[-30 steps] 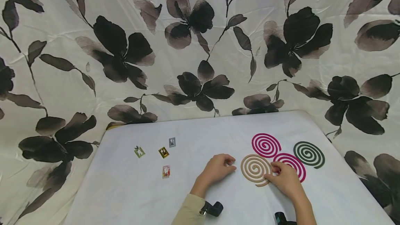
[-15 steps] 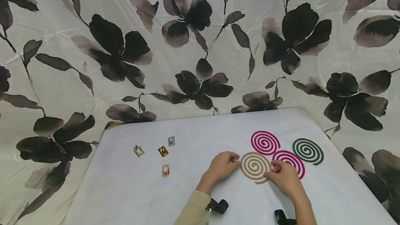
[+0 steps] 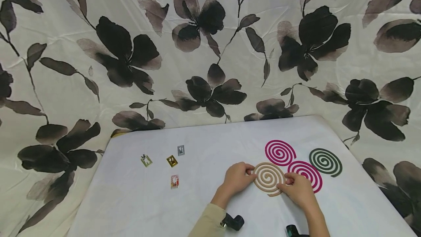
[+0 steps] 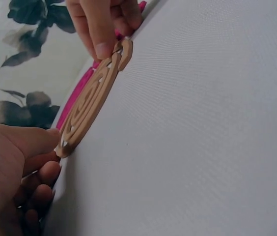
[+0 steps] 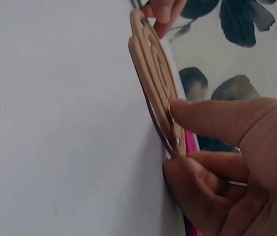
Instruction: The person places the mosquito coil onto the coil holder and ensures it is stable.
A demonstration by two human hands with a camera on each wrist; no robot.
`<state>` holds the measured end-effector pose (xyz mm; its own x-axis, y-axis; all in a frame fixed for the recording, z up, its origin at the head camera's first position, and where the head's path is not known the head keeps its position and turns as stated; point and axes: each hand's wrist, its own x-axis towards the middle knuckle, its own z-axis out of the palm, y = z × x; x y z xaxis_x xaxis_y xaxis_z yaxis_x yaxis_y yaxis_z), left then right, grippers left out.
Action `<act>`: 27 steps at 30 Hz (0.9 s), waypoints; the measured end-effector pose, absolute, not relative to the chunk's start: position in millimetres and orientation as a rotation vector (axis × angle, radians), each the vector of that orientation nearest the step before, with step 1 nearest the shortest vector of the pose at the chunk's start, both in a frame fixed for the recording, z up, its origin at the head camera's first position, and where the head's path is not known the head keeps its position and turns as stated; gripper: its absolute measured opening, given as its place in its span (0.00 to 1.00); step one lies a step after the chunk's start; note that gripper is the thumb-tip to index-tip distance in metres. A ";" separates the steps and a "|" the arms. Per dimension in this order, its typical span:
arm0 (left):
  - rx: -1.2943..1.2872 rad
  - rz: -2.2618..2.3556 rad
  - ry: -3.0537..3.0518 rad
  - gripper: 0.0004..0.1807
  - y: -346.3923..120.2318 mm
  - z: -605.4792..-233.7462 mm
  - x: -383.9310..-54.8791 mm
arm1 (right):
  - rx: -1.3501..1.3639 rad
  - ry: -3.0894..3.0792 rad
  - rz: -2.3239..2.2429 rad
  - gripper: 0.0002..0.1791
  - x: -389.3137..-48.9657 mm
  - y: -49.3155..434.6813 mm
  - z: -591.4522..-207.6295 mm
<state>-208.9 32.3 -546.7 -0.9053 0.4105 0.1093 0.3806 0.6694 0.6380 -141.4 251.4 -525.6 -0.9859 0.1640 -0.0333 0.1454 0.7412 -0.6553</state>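
Observation:
A tan spiral mosquito coil (image 3: 268,177) lies between my two hands, its edge raised off the white cloth in the right wrist view. My left hand (image 3: 239,177) pinches its left edge, thumb above and finger beneath. At the opposite edge my right hand (image 3: 298,189) grips it between thumb and fingers. One pink coil (image 3: 280,153) lies just behind the tan one. Another pink coil (image 3: 308,175) sits to the right, partly covered by my right hand. Farther right rests a dark green coil (image 3: 325,162).
On the table's left side lie several small flat rectangular pieces: a green one (image 3: 146,160), a gold one (image 3: 172,161), a silver one (image 3: 181,150) and a red one (image 3: 174,181). White cloth covers the table (image 3: 131,204). A floral curtain (image 3: 250,94) hangs behind its far edge.
My left hand has moved right and taken hold of the tan mosquito coil's left edge. My right hand keeps its grip on the other side. The other coils have not moved.

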 end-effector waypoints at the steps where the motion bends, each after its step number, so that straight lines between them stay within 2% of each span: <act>1: 0.672 1.071 2.837 0.12 32.5 -546.9 -208.3 | -0.273 -2.904 1.085 0.29 -141.2 250.3 -525.5; 17: 0.522 1.454 2.735 0.10 28.3 -549.1 -202.9 | -0.484 -2.774 1.278 0.29 -139.8 231.0 -525.3; 23: 0.511 1.573 2.708 0.07 24.0 -549.3 -203.7 | -0.534 -2.634 1.391 0.23 -140.7 223.4 -527.3; 27: 0.463 1.721 2.573 0.08 21.5 -550.0 -204.1 | -0.571 -2.483 1.631 0.21 -142.0 218.8 -529.0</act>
<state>-204.1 21.5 -550.0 -0.9562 0.2495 0.1529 0.2366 0.3516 0.9057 -142.0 218.8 -529.0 -0.9221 0.3719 -0.1070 0.2459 0.3497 -0.9040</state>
